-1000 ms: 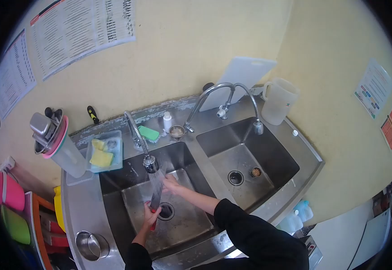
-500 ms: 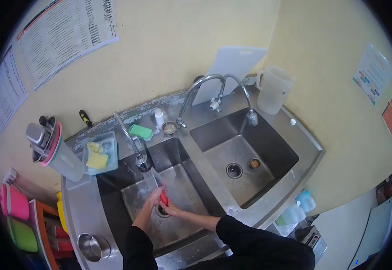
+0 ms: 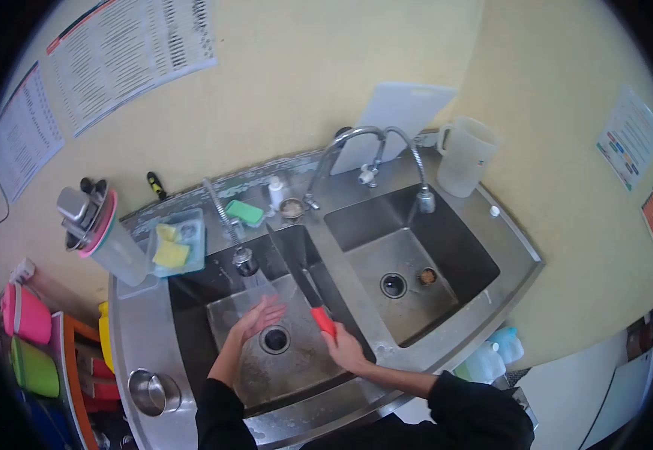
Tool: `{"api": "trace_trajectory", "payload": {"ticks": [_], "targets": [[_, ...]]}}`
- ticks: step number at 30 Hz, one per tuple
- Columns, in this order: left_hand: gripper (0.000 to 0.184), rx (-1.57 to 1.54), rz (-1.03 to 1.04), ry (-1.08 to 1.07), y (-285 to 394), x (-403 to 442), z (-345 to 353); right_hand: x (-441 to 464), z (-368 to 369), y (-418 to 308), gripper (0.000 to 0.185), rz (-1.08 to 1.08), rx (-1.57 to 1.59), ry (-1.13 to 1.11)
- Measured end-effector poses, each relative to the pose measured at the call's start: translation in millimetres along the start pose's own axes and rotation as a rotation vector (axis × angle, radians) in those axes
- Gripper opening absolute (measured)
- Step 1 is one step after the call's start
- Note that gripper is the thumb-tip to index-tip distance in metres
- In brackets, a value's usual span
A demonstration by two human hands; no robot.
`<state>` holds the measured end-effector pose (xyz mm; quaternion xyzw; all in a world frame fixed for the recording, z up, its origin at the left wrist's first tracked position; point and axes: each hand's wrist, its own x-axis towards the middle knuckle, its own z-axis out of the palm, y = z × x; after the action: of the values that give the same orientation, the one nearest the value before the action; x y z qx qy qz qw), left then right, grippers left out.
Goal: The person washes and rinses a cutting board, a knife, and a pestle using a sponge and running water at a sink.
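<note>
My right hand (image 3: 345, 350) is closed around the red handle of a long knife (image 3: 296, 271), whose blade points up and away toward the back rim of the left sink (image 3: 296, 379). Beneath the left faucet (image 3: 245, 261), my left hand (image 3: 259, 318) is held open with its fingers spread, in or beside the running water. It holds nothing. The drain (image 3: 274, 340) lies just below it.
Yellow sponges sit in a clear tub (image 3: 196, 247) at the left, near a green sponge (image 3: 245, 213). A metal bowl (image 3: 152, 392) stands at the front left. Behind the right sink (image 3: 416, 322) are a white board (image 3: 397, 120) and a plastic pitcher (image 3: 465, 159).
My hands, together at the knife half a second ago, are now apart. My right hand has moved right with the knife, and my left hand has let go and opened under the water.
</note>
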<state>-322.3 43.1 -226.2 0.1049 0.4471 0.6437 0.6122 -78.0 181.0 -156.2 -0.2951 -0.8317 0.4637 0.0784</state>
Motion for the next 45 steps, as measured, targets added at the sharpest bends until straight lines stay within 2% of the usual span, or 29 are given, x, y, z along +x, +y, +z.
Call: {"api": "trace_trajectory", "payload": {"ticks": [1, 3, 6, 7, 9, 10, 13, 16, 18, 21, 24, 30, 32, 34, 36, 37, 39, 40, 41, 42, 43, 44, 45], "targets": [[0.059, 0.003, -0.007, 0.014, -7, -2, -10, -8, -29, -2, 0.042, -0.006, 0.025, 0.013], [0.057, 0.112, -0.035, 0.065, -26, -6, -33, -24, -86, -3, 0.041, -0.129, -0.182, 0.18], [0.052, 0.254, -0.188, 0.293, -37, -16, -34, -35, -183, -10, 0.036, -0.157, -0.244, 0.382], [0.051, 0.227, -0.169, 0.334, -41, -22, -31, -31, -215, -11, 0.035, -0.182, -0.266, 0.471], [0.051, 0.173, -0.129, 0.41, -47, -29, -20, -10, -284, -8, 0.032, -0.351, -0.421, 0.714], [0.051, 0.134, -0.126, 0.467, -52, -29, -16, 2, -320, -13, 0.031, -0.34, -0.388, 0.738], [0.053, 0.047, -0.101, 0.623, -62, -24, -4, 79, -433, 13, 0.03, -0.315, -0.624, 0.905], [0.052, 0.012, -0.069, 0.702, -74, -19, 7, 175, -526, 24, 0.033, -0.105, -0.692, 0.878], [0.05, -0.021, -0.046, 0.709, -82, -12, 7, 230, -564, 35, 0.034, 0.068, -0.805, 0.822], [0.047, 0.123, -0.069, 0.762, -78, -17, 45, 274, -585, 53, 0.033, 0.106, -0.866, 0.755], [0.043, 0.039, -0.016, 0.719, -91, -26, 55, 289, -593, 73, 0.033, 0.084, -0.846, 0.699], [0.039, -0.139, -0.031, 0.804, -102, -35, 67, 298, -619, 85, 0.036, -0.011, -0.798, 0.593], [0.04, -0.171, 0.005, 0.817, -108, -32, 70, 284, -611, 71, 0.038, -0.095, -0.956, 0.775], [0.041, -0.171, 0.059, 0.784, -108, -34, 77, 260, -585, 47, 0.035, -0.464, -0.983, 0.998], [0.043, -0.161, 0.123, 0.709, -88, -40, 117, 223, -538, 20, 0.03, -0.708, -0.58, 0.78], [0.043, -0.171, 0.153, 0.679, -69, -42, 148, 183, -493, -18, 0.026, -0.701, -0.278, 0.609], [0.044, -0.413, 0.359, 0.496, -63, -46, 165, 141, -415, -41, 0.023, -0.648, -0.007, 0.213], [0.045, -0.342, 0.332, 0.573, -65, -45, 163, 133, -372, -46, 0.018, -0.71, 0.01, 0.016], [0.046, -0.266, 0.291, 0.64, -69, -43, 164, 132, -325, -45, 0.015, -0.609, 0.017, -0.209], [0.047, 0.201, 0.041, 0.864, -74, -40, 174, 136, -275, -54, 0.013, -0.788, 0.007, -0.393], [0.048, 0.677, -0.24, 1.036, -77, -33, 183, 161, -215, -37, 0.015, -0.832, -0.018, -0.582], [0.049, 1.157, -0.543, 1.158, -81, -29, 187, 176, -166, -46, 0.018, -0.757, -0.054, -0.662], [0.05, 1.143, -0.391, 1.254, -90, -28, 191, 198, -114, -46, 0.019, -0.803, 0.068, -0.519]]}}
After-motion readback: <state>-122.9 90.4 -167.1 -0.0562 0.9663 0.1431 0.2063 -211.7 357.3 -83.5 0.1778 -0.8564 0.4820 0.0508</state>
